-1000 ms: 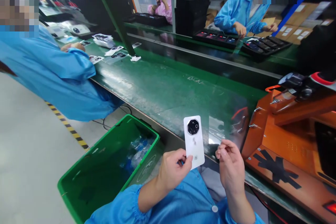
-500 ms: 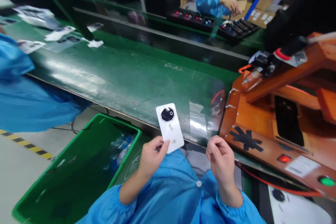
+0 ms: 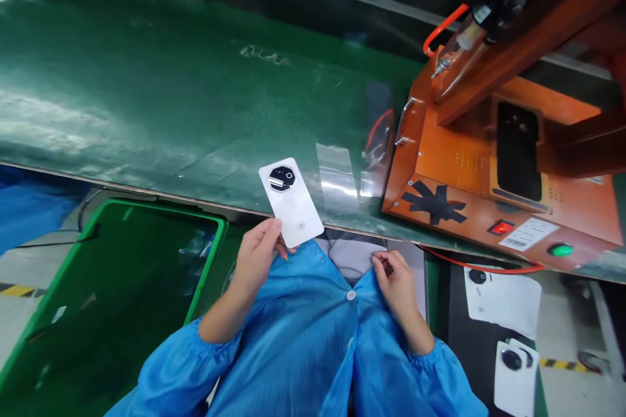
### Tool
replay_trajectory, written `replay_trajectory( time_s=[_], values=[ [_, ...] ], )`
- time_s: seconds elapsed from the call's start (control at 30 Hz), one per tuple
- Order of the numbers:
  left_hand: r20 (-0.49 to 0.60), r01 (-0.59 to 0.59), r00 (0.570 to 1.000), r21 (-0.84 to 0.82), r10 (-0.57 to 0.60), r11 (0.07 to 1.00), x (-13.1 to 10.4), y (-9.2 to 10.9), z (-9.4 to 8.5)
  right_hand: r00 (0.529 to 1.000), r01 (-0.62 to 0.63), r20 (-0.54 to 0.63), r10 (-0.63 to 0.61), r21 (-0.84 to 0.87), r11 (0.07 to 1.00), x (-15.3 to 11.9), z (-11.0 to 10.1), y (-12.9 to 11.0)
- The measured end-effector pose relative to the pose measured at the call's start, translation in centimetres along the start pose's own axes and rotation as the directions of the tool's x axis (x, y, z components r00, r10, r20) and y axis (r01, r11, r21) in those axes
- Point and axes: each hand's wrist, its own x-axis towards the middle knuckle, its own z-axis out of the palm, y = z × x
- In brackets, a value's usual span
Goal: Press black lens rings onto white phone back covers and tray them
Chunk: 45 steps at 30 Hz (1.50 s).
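A white phone back cover (image 3: 299,208) with a dark octagonal camera window sits tilted at the bench's front edge, its camera end up. My left hand (image 3: 257,251) pinches it by the lower left edge, thumb on top and fingers beneath. Off to the right, my right hand (image 3: 397,277) is close to my blue smock (image 3: 293,332), its fingers curled and the thumb against them. Whatever may be inside those fingers is hidden.
An orange press machine (image 3: 415,163) stands on the green bench (image 3: 195,98), a dark phone-shaped plate (image 3: 518,150) on its bed. Clear film pieces (image 3: 337,172) lie beside it. Below are a green bin (image 3: 222,234) and more white covers (image 3: 503,300) at right.
The view has tipped down and turned right, bringing the white covers at lower right into fuller sight. My left hand still holds the cover. My right hand has lowered towards my smock.
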Motion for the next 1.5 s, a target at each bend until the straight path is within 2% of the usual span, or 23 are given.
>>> replay_trajectory(
  time_s=[0.17,0.3,0.37,0.43,0.5,0.6,0.73,0.83,0.93,1.0,1.1,1.17,1.27,1.33,1.37,1.43,1.5],
  values=[
    [0.039,0.107,0.994,-0.075,-0.105,0.991,0.5,-0.1,-0.3,1.0,-0.022,0.013,0.022,-0.012,1.0,0.4,0.3,0.0],
    [0.122,0.156,0.982,-0.092,-0.145,0.983,-0.1,-0.6,-0.9,0.992,-0.121,0.034,0.119,0.067,0.99,0.4,-0.2,0.3],
    [0.089,0.111,0.991,-0.118,-0.101,0.987,-0.7,-1.6,-1.1,0.986,-0.157,0.067,0.151,0.094,0.983,0.2,-0.4,0.4],
    [0.083,0.069,0.994,-0.064,-0.064,0.996,-1.4,-3.0,-0.9,0.981,-0.173,0.096,0.166,0.078,0.982,-0.1,-0.4,0.4],
    [0.156,0.057,0.985,0.067,-0.067,0.996,-1.8,-4.5,-0.2,0.981,-0.169,0.095,0.166,0.027,0.985,-0.2,-0.1,0.2],
    [0.315,0.027,0.944,0.221,-0.098,0.975,-2.1,-6.1,1.6,0.986,-0.154,0.051,0.157,-0.052,0.987,-0.2,0.4,0.1],
    [0.427,-0.095,0.904,0.28,-0.035,0.955,-1.8,-6.6,4.0,0.992,-0.118,0.026,0.121,-0.092,0.989,0.2,0.8,0.9],
    [0.416,-0.195,0.908,0.309,0.052,0.931,-0.9,-6.6,4.7,0.992,-0.114,0.052,0.117,-0.067,0.991,1.1,0.8,2.0],
    [0.376,-0.272,0.916,0.333,0.137,0.903,-0.7,-6.5,4.5,0.987,-0.11,0.116,0.111,-0.014,0.994,2.0,0.3,2.1],
    [0.388,-0.348,0.9,0.364,0.199,0.864,-1.4,-6.0,4.2,0.986,-0.058,0.155,0.059,-0.01,0.998,2.1,-0.6,1.2],
    [0.503,-0.556,0.806,0.463,0.312,0.69,-3.3,-4.5,3.5,0.966,0.153,0.219,-0.138,-0.05,0.987,1.9,-2.2,-1.3],
    [0.556,-0.663,0.741,0.517,0.376,0.541,-4.4,-3.2,3.1,0.907,0.348,0.279,-0.316,-0.073,0.934,1.7,-2.9,-3.3],
    [0.576,-0.716,0.698,0.557,0.425,0.421,-5.2,-2.0,2.8,0.766,0.579,0.38,-0.519,-0.056,0.813,1.9,-2.9,-6.2],
    [0.594,-0.733,0.68,0.543,0.43,0.409,-5.1,-1.8,2.8,0.704,0.646,0.413,-0.578,-0.034,0.762,2.1,-2.4,-7.7],
    [0.595,-0.735,0.678,0.53,0.432,0.424,-5.0,-1.8,2.8,0.694,0.656,0.415,-0.589,-0.027,0.754,2.3,-2.1,-8.3],
    [0.567,-0.715,0.697,0.503,0.439,0.486,-5.0,-1.8,2.7,0.701,0.645,0.398,-0.592,0.002,0.764,2.5,-1.6,-9.1],
    [0.493,-0.659,0.747,0.468,0.445,0.589,-5.1,-1.4,2.5,0.745,0.585,0.363,-0.559,0.046,0.81,2.8,-1.5,-9.5]
  ],
)
